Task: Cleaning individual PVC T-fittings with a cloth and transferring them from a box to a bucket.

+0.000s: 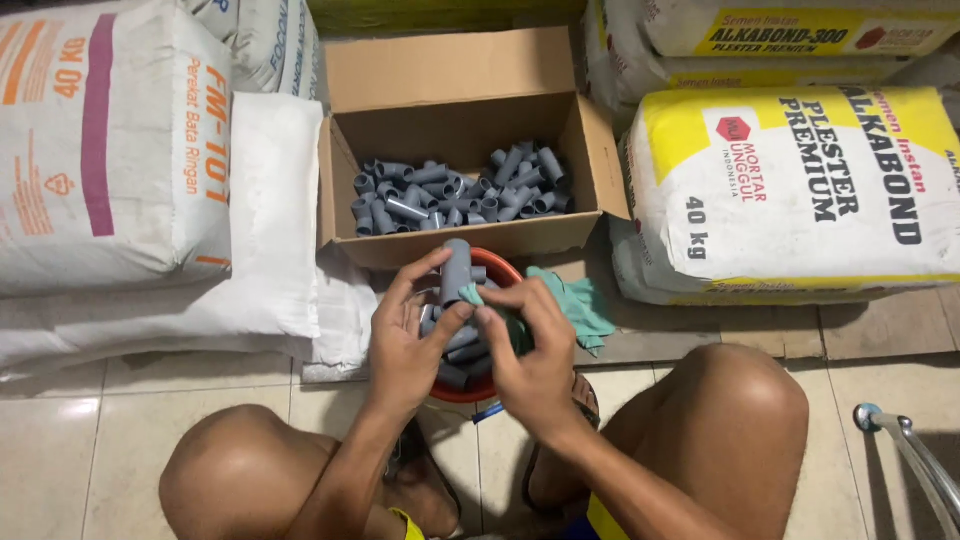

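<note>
Grey pipe fittings (455,190) fill a brown cardboard box (600,160); a grey fitting (456,270) and green cloth (575,300) lie over an orange-red bowl (497,265), beside a white sack with yellow bands (800,200), a white sack with orange print and a magenta stripe (100,140), and cream floor tiles (100,440).

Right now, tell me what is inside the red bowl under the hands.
The red bowl holds short grey pipe pieces, piled loosely. The left hand, right hand and a green cloth cover much of it, so its bottom and count stay hidden.
</note>
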